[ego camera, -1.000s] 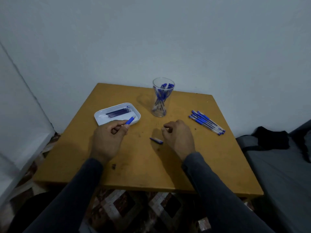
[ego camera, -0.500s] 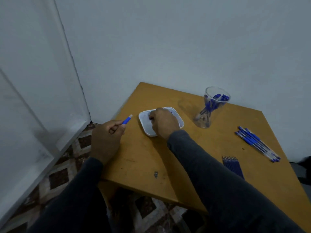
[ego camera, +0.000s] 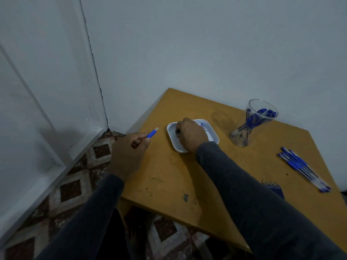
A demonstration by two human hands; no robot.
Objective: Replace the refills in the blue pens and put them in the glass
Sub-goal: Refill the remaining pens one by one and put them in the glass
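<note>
My left hand [ego camera: 129, 152] grips a blue pen barrel [ego camera: 152, 133] with its pale end pointing up and right, just off the table's left edge. My right hand [ego camera: 189, 136] reaches down into the white tray [ego camera: 213, 136], knuckles up and fingers curled over the dark refills [ego camera: 203, 127]. The hand hides whether it holds one. The glass [ego camera: 252, 126] stands to the right of the tray with several blue pens in it. Several more blue pens [ego camera: 304, 168] lie in a row at the table's right edge.
A small bunch of blue refills [ego camera: 274, 188] lies beside my right sleeve. The yellow table [ego camera: 169, 177] sits in a corner, with white walls behind and to the left. Patterned floor tiles [ego camera: 71, 188] show below the table's left edge.
My right hand has moved from the table's middle into the white tray. My head has turned left, so the table sits further right in view. The left hand still holds the barrel.
</note>
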